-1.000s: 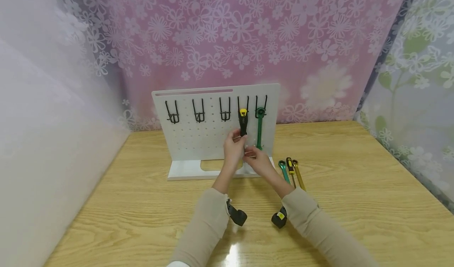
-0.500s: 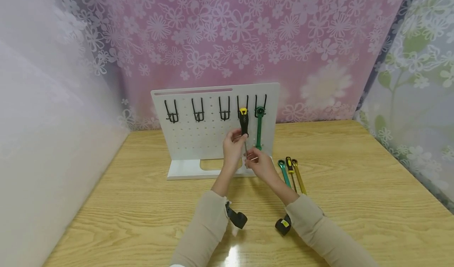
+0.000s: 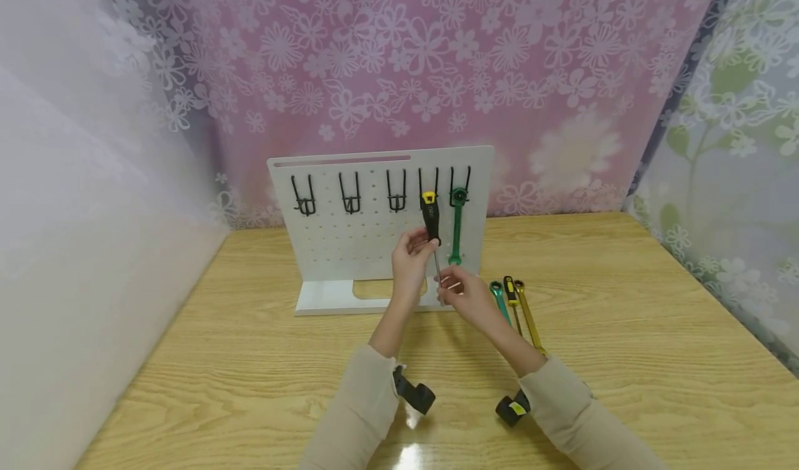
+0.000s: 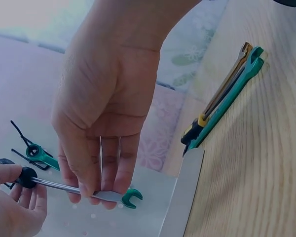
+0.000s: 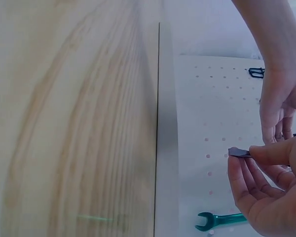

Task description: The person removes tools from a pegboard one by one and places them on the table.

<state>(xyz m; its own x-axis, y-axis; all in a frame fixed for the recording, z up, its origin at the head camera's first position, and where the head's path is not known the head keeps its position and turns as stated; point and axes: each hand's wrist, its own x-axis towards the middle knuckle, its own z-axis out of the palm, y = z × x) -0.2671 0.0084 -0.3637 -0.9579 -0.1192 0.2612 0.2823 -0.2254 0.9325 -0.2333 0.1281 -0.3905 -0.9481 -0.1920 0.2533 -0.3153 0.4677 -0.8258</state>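
Observation:
A flat-blade screwdriver with a black handle and yellow end stands upright, slightly tilted, before the white pegboard. My left hand pinches it at the bottom of the handle. The thumb and fingers of my right hand pinch the shaft near the tip; the flat tip shows in the right wrist view. Behind the screwdriver's handle is the fourth black double hook, partly hidden. A green ratchet wrench hangs on the hook at its right.
On the table to the right lie a green wrench, a black-and-yellow screwdriver and a gold wrench, side by side. Three more double hooks stick out on the pegboard's left, one being the leftmost hook. The board's base rests on the wooden table.
My right hand has slid down and right along the shaft to near the tip. The screwdriver's lower end has swung right, while the left hand stays at the handle.

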